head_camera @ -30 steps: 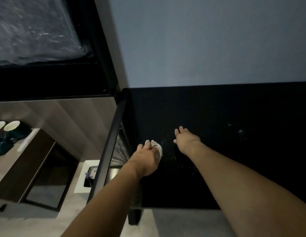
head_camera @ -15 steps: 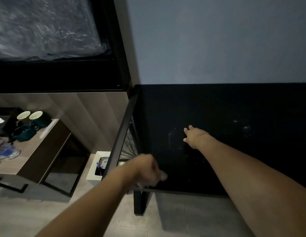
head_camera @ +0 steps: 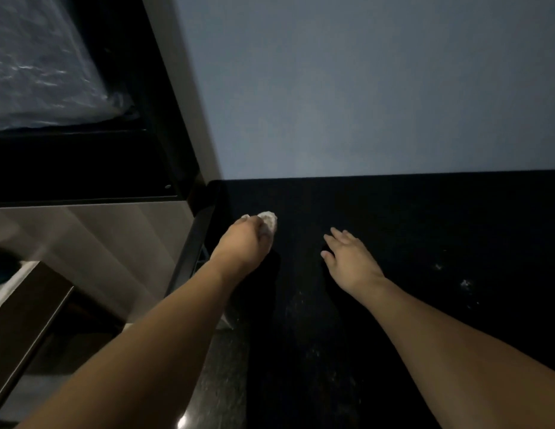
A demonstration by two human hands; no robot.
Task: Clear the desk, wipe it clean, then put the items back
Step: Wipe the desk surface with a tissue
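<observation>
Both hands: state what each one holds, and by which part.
The left hand grips a crumpled white wipe, fingers curled round its near part, far end poking out. The right hand holds nothing; it lies open on the black desk.

The bench [head_camera: 409, 218] has a black, matt top, dull except for pale dusty specks [head_camera: 465, 283] right of the right hand [head_camera: 352, 263]. The wad [head_camera: 268, 222] gripped in the left hand [head_camera: 242, 246] looks like soft, crumpled white cloth or tissue. Left of the bench, a cabinet [head_camera: 93, 252] shows smooth wood-grain panelling, with glossy crinkled plastic sheeting [head_camera: 44, 66] above it. The wall [head_camera: 363, 88] behind is matt and smooth.
</observation>
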